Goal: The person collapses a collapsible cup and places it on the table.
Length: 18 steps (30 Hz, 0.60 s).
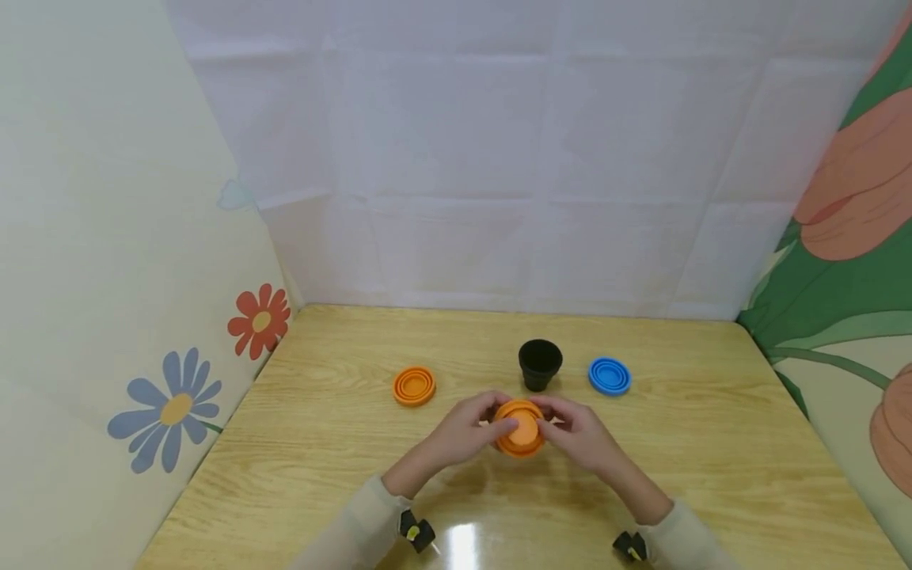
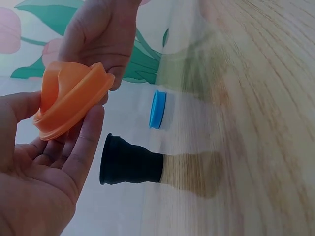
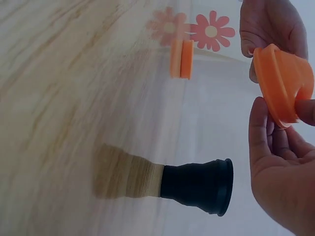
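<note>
An orange collapsible silicone cup (image 1: 522, 428) is held up between both hands over the near middle of the table, its base turned toward the head camera. My left hand (image 1: 466, 430) grips its left side, thumb on the base and fingers around the rim. On the other side my right hand (image 1: 579, 434) grips it the same way. In the left wrist view the orange cup (image 2: 74, 98) is partly folded, its wall bent inward and lopsided. Just beyond the hands a black cup (image 1: 539, 366) stands expanded and upright on the table.
Left of the black cup lies a flattened orange cup (image 1: 414, 385). A flattened blue cup (image 1: 609, 376) lies to its right. The wooden table (image 1: 321, 443) meets a white cloth backdrop (image 1: 456, 158) behind, with flower-printed cloth at both sides.
</note>
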### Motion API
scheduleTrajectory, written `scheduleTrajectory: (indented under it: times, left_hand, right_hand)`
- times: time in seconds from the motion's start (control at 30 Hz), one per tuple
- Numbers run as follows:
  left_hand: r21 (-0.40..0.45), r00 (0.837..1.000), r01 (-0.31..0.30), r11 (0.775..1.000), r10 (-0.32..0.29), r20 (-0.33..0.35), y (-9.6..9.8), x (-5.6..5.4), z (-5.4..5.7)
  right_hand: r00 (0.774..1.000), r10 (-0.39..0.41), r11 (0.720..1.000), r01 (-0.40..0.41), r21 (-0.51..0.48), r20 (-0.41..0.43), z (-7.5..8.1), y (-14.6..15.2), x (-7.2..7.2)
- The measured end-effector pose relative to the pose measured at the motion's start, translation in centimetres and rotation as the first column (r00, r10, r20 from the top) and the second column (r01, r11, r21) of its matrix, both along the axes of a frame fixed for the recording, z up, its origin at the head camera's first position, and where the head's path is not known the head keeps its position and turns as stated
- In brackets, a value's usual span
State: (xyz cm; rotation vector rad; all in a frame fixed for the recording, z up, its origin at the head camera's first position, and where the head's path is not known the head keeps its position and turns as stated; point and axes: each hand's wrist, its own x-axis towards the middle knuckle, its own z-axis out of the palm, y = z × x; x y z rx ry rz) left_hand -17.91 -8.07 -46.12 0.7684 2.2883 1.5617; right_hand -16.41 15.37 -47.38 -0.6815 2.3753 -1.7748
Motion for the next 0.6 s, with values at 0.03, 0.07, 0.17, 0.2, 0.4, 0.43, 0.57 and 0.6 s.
scheduleTrajectory:
  times: [0.03, 0.07, 0.17, 0.2, 0.4, 0.43, 0.57, 0.6]
  left_hand:
    - [0.008, 1.0, -0.013, 1.0, 0.012, 0.004, -0.05, 0.05, 0.04]
    - [0.02, 1.0, -0.024, 1.0, 0.024, 0.008, -0.09, 0.09, 0.09]
    - [0.061, 0.998, -0.049, 0.997, 0.048, 0.029, -0.25, 0.13, 0.18]
    - [0.074, 0.998, -0.053, 0.996, 0.05, 0.035, -0.3, 0.11, 0.19]
    - [0.063, 0.998, -0.031, 0.998, 0.027, 0.058, -0.51, 0.02, 0.32]
    - [0.052, 0.998, -0.028, 0.998, 0.025, 0.05, -0.52, 0.0, 0.38]
    - [-0.007, 1.0, -0.009, 1.0, 0.009, -0.014, -0.54, -0.13, 0.71]
    - [-0.025, 1.0, -0.002, 1.0, 0.001, -0.026, -0.55, -0.16, 0.81]
  right_hand:
    - [1.0, 0.001, 1.0, -0.001, -0.021, 0.03, 0.0, 0.0, 0.02]
    - [0.998, 0.007, 0.999, -0.004, -0.044, 0.063, 0.0, 0.02, 0.03]
    - [0.989, 0.055, 0.991, -0.037, -0.129, 0.14, -0.04, 0.12, 0.05]
    - [0.985, 0.079, 0.986, -0.054, -0.156, 0.156, -0.02, 0.16, 0.06]
    - [0.983, 0.106, 0.991, -0.091, -0.103, 0.151, 0.29, 0.36, 0.03]
    - [0.985, 0.101, 0.993, -0.091, -0.075, 0.141, 0.38, 0.39, 0.0]
    - [0.991, 0.105, 0.994, -0.106, 0.012, 0.081, 0.69, 0.41, -0.09]
    - [0.991, 0.109, 0.994, -0.111, 0.018, 0.076, 0.72, 0.4, -0.1]
